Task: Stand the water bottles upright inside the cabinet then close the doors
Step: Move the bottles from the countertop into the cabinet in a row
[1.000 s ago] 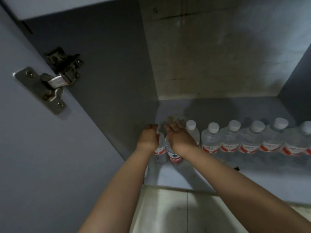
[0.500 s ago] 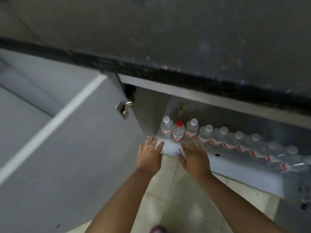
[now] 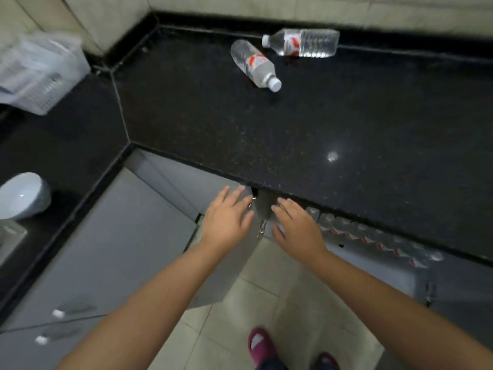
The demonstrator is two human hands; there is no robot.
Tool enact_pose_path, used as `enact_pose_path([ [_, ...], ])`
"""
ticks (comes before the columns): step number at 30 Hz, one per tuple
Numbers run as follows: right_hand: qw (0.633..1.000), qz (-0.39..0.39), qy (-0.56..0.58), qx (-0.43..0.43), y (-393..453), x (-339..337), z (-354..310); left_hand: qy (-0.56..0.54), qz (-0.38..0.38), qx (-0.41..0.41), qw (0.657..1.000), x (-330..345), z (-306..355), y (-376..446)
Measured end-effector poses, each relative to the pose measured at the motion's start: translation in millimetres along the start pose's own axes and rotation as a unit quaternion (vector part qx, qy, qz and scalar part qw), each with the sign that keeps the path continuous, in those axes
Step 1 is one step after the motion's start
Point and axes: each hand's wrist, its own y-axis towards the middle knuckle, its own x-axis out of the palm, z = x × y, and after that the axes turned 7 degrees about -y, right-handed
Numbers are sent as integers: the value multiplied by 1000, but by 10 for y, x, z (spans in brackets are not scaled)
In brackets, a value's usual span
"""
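Both hands are out in front of the open cabinet with fingers spread and nothing in them. The left hand [image 3: 226, 218] hovers over the top edge of the left cabinet door [image 3: 218, 271], which stands swung open, and the right hand [image 3: 296, 225] hangs just beside it at three o'clock, in front of the cabinet mouth. Under the lip of the black worktop [image 3: 266, 134] a row of water bottles [image 3: 373, 236] stands upright on the cabinet floor, running off toward four o'clock from the right hand; their caps and red labels are blurred. Up on the worktop, two more bottles lie on their sides at twelve o'clock from the hands: one bottle [image 3: 254, 64] with its cap pointing toward the person, another bottle [image 3: 301, 43] right against the back edge. A white bowl [image 3: 22, 196] sits at nine o'clock, and a pale basket [image 3: 40, 73] is at ten o'clock in the corner. Pink slippers [image 3: 260, 345] show on the tiled floor [image 3: 280, 303] below.
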Motion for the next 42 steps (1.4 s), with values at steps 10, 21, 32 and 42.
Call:
enact_pose_path([
  [10,979,138,31,148,1195,-911,501,74,39,-13,996,-889,-100,1307],
  [21,988,-23,-114,101,3416,-1156,1661,147,50,167,974,-783,74,3057],
  [32,976,-73,-195,60,4666,-795,1880,155,93,224,957,-449,-293,3567],
  [42,958,-47,-282,33,5237,-527,1488,-88,159,-134,974,-483,-578,3487],
])
